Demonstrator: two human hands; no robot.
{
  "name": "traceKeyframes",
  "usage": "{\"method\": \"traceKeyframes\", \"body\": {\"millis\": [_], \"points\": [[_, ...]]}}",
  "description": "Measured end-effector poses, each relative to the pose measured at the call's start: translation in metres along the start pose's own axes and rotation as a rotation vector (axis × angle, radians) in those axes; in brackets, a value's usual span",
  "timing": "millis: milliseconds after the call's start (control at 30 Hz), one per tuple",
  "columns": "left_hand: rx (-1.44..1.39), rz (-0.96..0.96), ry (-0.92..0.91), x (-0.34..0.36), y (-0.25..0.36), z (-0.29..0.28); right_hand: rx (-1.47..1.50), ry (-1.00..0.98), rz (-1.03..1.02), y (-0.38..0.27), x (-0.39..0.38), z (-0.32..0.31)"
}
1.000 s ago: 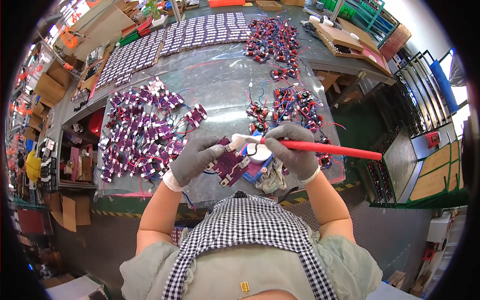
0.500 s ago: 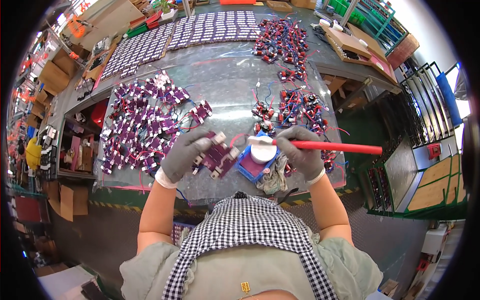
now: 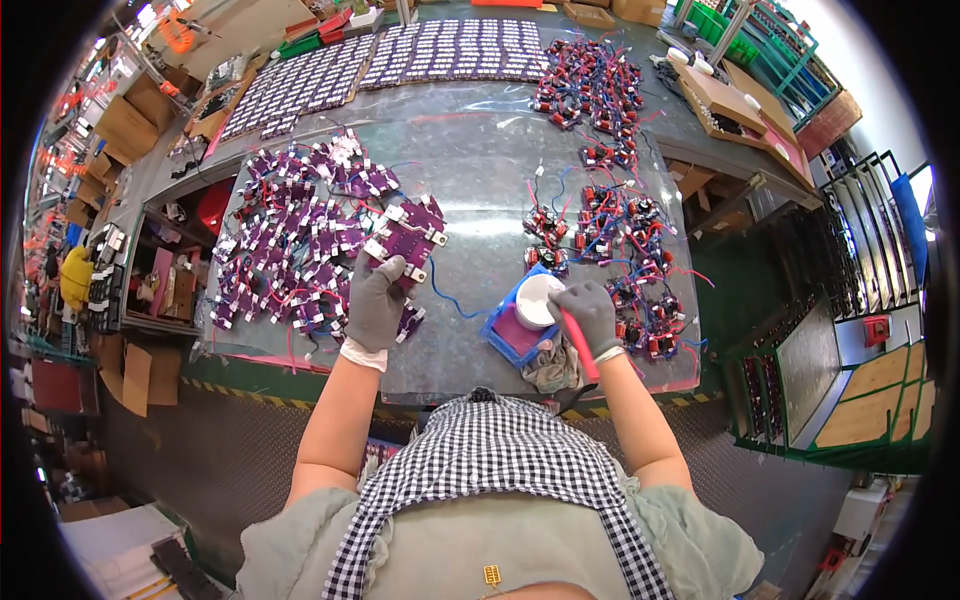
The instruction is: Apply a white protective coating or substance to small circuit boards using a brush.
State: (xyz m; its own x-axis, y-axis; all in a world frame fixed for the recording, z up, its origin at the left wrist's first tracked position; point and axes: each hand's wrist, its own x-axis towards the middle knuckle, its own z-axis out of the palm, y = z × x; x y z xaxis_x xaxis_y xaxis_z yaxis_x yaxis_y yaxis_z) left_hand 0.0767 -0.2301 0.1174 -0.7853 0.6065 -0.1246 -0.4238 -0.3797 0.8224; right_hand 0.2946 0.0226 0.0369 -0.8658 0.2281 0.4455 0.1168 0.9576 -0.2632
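Note:
My gloved left hand (image 3: 377, 308) is closed on the lower edge of a purple circuit board (image 3: 408, 240) with white connectors, raised over the table. A blue wire hangs from near the board toward a blue tray. In my gloved right hand (image 3: 590, 315) is a brush with a red handle (image 3: 580, 352), its handle slanting down toward me. The brush head is at a round white tub (image 3: 538, 305) and cannot be seen clearly. That tub stands in the blue tray (image 3: 497, 342), whose inside is purplish. Beside the tray lies a crumpled grey cloth (image 3: 553, 370).
Loose purple boards with wires (image 3: 300, 240) are heaped on the left of the grey metal table (image 3: 470, 165). Boards with red parts and wires (image 3: 605, 225) lie along its right side. Rows of boards (image 3: 455, 52) cover the back. Open cardboard boxes (image 3: 735, 105) sit at the back right.
My left hand has raised the board and moved it away from the tray. My right hand has turned the brush from level above the tub to handle down toward me.

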Motion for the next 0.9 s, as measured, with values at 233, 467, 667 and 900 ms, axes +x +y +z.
{"method": "traceKeyframes", "body": {"millis": [233,467,667,900], "points": [[0.162,0.048,-0.016,-0.014,-0.005,0.047,0.660,0.443,0.184,-0.081,0.050,-0.085],[0.129,0.024,-0.070,-0.020,-0.009,0.066,0.546,0.519,0.102,-0.096,0.061,-0.098],[0.112,0.091,-0.057,-0.011,-0.010,0.067,0.703,0.510,0.159,-0.103,0.053,-0.097],[0.069,0.087,-0.052,0.001,-0.006,0.068,0.648,0.341,0.067,-0.100,0.064,-0.083]]}}
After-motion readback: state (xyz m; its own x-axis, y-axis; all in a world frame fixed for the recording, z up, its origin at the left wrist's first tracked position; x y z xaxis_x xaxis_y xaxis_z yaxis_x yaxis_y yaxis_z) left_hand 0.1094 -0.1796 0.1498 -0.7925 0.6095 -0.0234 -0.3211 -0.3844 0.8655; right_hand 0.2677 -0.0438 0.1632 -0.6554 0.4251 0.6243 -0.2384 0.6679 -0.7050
